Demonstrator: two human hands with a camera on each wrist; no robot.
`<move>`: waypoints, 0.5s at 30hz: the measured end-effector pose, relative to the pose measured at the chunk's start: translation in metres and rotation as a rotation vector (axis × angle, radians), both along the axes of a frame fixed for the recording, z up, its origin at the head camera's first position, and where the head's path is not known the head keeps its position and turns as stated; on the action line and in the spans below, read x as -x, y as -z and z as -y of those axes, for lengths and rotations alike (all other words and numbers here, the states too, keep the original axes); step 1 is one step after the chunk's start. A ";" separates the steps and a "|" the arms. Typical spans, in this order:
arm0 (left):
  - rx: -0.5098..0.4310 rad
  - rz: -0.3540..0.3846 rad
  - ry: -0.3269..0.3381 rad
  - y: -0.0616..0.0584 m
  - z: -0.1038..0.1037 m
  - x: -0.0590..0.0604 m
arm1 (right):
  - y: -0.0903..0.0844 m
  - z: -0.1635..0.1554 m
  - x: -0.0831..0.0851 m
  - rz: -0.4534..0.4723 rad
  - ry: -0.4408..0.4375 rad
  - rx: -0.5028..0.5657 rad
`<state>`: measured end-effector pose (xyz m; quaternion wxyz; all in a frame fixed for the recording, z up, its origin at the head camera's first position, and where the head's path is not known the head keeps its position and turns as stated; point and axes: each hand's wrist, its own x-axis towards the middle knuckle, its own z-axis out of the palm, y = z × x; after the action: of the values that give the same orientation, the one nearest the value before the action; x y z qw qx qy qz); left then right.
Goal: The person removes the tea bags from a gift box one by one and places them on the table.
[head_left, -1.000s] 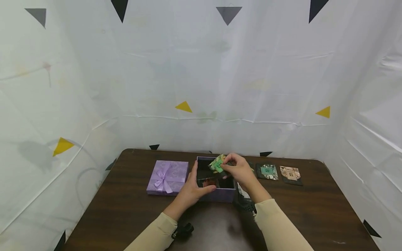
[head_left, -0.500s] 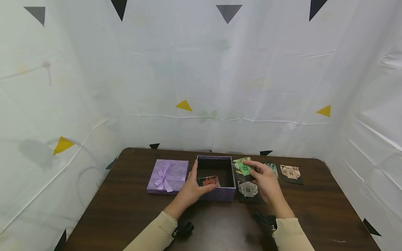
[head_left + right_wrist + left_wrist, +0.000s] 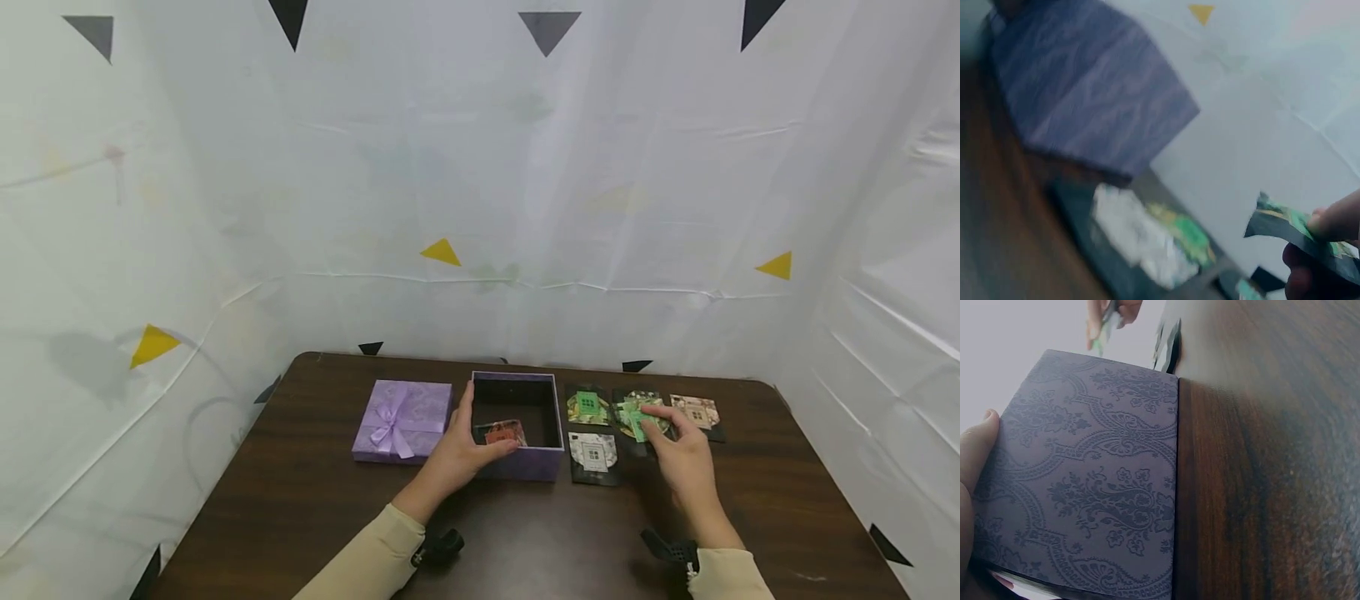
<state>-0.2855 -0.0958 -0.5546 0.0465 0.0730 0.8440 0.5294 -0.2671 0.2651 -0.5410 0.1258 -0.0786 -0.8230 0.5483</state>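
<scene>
My left hand [image 3: 453, 460] holds the near left corner of an open purple box [image 3: 528, 467], its thumb over the front rim. Inside the box, near the front, lies a reddish sachet [image 3: 502, 432]. Out to the right, my right hand [image 3: 688, 462] pinches a green sachet [image 3: 1279, 222] between thumb and fingers. It overlaps a teal sachet in the head view, which is mostly hidden. Beside the box lie another green sachet [image 3: 588, 406] and a white sachet [image 3: 592, 454]. A peach-coloured sachet [image 3: 696, 410] lies beyond the right hand, partly covered by it in the head view.
A purple lid [image 3: 416, 400] with a ribbon bow sits left of the box on the dark wooden table [image 3: 300, 500]. White cloth [image 3: 480, 167] with printed triangles hangs behind the table and at both sides.
My right hand has lifted the green sachet out of the box and carried it right, past the nearer sachets, over the teal one. The left hand has stayed on the box.
</scene>
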 end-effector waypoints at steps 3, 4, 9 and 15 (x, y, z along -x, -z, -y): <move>-0.001 0.006 0.004 0.001 -0.002 -0.001 | 0.010 -0.012 -0.007 0.007 0.032 -0.058; 0.000 0.011 0.003 0.001 -0.002 -0.001 | 0.013 -0.016 -0.009 0.008 0.037 -0.064; 0.004 0.021 0.003 0.000 -0.002 -0.002 | 0.026 -0.030 -0.018 0.048 0.037 0.014; -0.010 0.029 -0.007 -0.002 -0.001 -0.002 | 0.038 -0.033 -0.015 0.124 0.054 -0.110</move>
<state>-0.2833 -0.0944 -0.5528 0.0563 0.0626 0.8408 0.5347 -0.2517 0.2986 -0.5786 0.0934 -0.1277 -0.8558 0.4925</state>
